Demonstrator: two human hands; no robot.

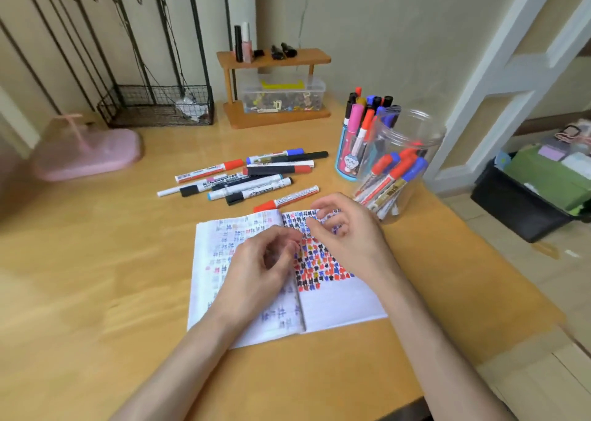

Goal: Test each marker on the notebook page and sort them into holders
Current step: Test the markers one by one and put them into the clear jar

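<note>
Notebook [335, 302]: open on table [96, 292], right page thick with test marks.
Markers [243, 177]: loose lot just beyond it; others in cup [347, 161] and jar [403, 164].
Left hand [259, 267], right hand [348, 232]: over the pages, fingers loosely curled, empty.
Advice: take the nearest marker, steady the page.

Wooden desk [96, 292], beige wall [383, 21], black wire rack [153, 101], white door frame [499, 78], tiled floor [559, 260]

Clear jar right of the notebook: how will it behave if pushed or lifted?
The clear jar looks like thin plastic, so it is probably light and slightly squeezable. Its markers all lean one way, so a high push may tip it. Smooth walls could slip.
</note>
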